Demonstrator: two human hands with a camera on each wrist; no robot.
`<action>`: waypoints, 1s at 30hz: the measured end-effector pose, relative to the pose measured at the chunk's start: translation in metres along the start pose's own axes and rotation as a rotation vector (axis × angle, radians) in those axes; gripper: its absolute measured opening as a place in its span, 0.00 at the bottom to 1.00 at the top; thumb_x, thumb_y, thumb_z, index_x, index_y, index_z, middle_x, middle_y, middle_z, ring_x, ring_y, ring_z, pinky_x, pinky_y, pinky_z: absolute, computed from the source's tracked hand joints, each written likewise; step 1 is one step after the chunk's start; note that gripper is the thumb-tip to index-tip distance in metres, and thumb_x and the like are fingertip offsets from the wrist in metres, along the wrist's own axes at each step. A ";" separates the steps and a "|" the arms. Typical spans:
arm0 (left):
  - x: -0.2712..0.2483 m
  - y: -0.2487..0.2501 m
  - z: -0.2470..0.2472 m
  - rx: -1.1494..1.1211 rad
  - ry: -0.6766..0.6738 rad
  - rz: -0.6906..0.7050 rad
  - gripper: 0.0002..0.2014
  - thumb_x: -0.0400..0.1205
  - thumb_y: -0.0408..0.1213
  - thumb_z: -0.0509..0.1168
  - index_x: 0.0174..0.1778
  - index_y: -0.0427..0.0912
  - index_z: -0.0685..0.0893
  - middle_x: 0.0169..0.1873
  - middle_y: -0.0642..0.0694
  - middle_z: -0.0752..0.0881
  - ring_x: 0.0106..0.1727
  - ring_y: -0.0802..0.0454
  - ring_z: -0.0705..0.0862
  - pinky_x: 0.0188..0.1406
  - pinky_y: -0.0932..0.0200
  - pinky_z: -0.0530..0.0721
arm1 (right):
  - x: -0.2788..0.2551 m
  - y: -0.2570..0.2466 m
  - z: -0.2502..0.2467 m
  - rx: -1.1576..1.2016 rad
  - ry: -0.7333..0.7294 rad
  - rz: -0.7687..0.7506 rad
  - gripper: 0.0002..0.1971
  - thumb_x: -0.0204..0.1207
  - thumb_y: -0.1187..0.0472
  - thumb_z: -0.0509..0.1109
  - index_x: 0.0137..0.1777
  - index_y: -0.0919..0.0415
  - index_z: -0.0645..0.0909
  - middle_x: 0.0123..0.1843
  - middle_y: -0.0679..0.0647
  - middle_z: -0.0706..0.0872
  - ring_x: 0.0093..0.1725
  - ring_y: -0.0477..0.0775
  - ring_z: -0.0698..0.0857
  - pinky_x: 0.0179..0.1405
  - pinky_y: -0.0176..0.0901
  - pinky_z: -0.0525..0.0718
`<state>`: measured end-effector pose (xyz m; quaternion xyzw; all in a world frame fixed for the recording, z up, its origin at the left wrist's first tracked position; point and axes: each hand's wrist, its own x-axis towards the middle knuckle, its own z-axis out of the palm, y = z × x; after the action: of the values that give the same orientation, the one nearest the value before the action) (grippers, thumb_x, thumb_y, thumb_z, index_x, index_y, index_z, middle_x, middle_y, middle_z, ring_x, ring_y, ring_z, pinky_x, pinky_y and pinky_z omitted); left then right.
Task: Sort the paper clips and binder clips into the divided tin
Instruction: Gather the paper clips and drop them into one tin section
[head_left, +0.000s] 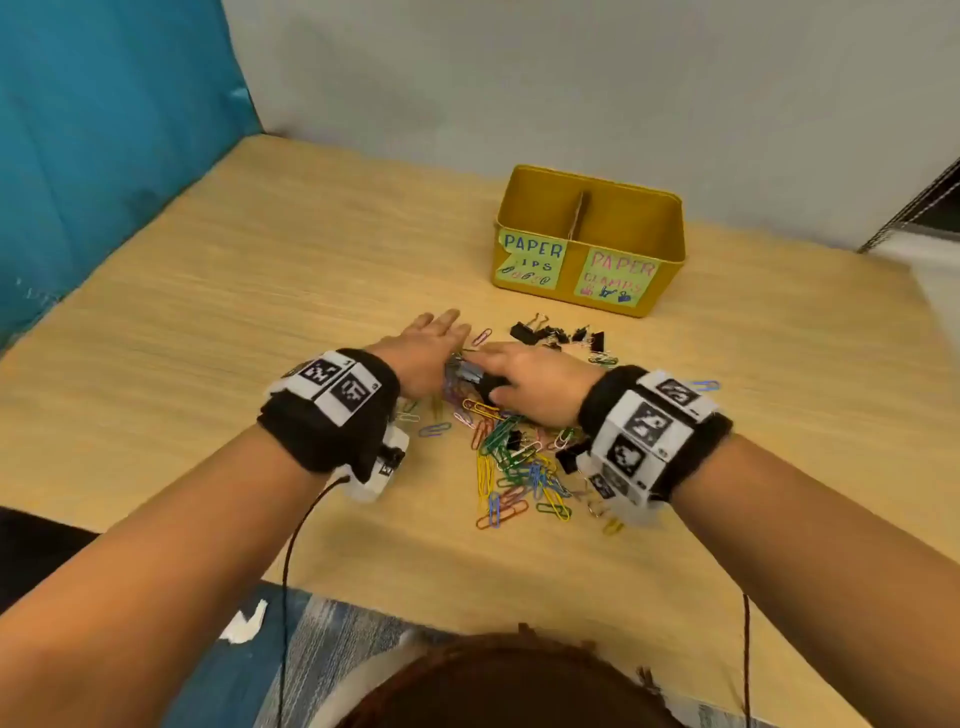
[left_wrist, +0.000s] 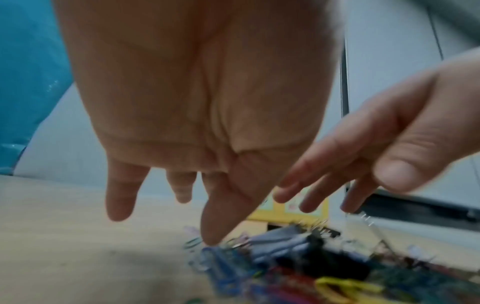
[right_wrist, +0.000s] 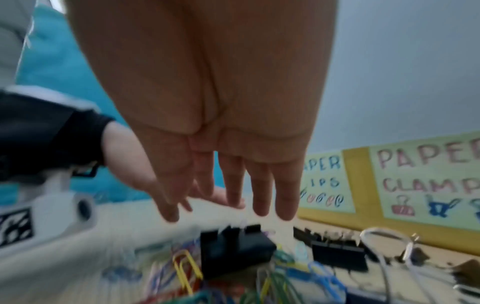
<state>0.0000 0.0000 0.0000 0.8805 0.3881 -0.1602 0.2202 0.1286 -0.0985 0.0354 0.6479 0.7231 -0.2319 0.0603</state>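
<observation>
A yellow divided tin (head_left: 670, 228) stands at the back of the wooden table, its left half labelled paper clips and its right half paper clamps (right_wrist: 426, 181). In front of it lies a heap of coloured paper clips (head_left: 514, 467) with black binder clips (head_left: 550, 332) along its far side. My left hand (head_left: 439, 338) is flat over the heap's far left edge with straight fingers, and its thumb (left_wrist: 211, 236) touches the clips. My right hand (head_left: 498, 364) hovers with straight fingers (right_wrist: 259, 195) just above a black binder clip (right_wrist: 233, 248). Neither hand holds anything.
A teal padded panel (head_left: 104, 156) rises along the table's left side and a grey wall (head_left: 571, 78) stands behind the tin. A dark frame (head_left: 924, 208) is at the far right. The table's front edge (head_left: 467, 608) is close to my body. Cables hang from both wrists.
</observation>
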 end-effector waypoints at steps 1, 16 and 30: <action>0.005 -0.003 -0.001 0.052 -0.033 -0.020 0.39 0.81 0.33 0.60 0.82 0.46 0.42 0.83 0.46 0.38 0.84 0.42 0.40 0.82 0.38 0.52 | 0.009 -0.002 0.005 -0.066 -0.065 -0.007 0.28 0.83 0.60 0.56 0.83 0.52 0.55 0.85 0.54 0.57 0.81 0.60 0.62 0.81 0.50 0.63; 0.005 -0.014 0.010 0.008 0.034 -0.044 0.40 0.77 0.27 0.59 0.82 0.42 0.45 0.84 0.42 0.44 0.84 0.41 0.47 0.82 0.43 0.57 | 0.072 0.000 -0.021 -0.259 -0.096 0.122 0.22 0.81 0.66 0.56 0.75 0.64 0.68 0.72 0.60 0.77 0.69 0.61 0.78 0.69 0.55 0.78; -0.040 -0.012 0.022 0.072 -0.074 0.020 0.31 0.74 0.37 0.67 0.74 0.44 0.67 0.65 0.38 0.70 0.66 0.38 0.73 0.65 0.48 0.77 | -0.002 0.001 0.014 -0.123 -0.157 -0.024 0.23 0.74 0.64 0.64 0.70 0.58 0.75 0.65 0.59 0.78 0.66 0.61 0.78 0.64 0.54 0.80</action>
<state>-0.0371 -0.0288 -0.0035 0.8850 0.3650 -0.2047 0.2041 0.1268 -0.1054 0.0238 0.6139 0.7368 -0.2378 0.1538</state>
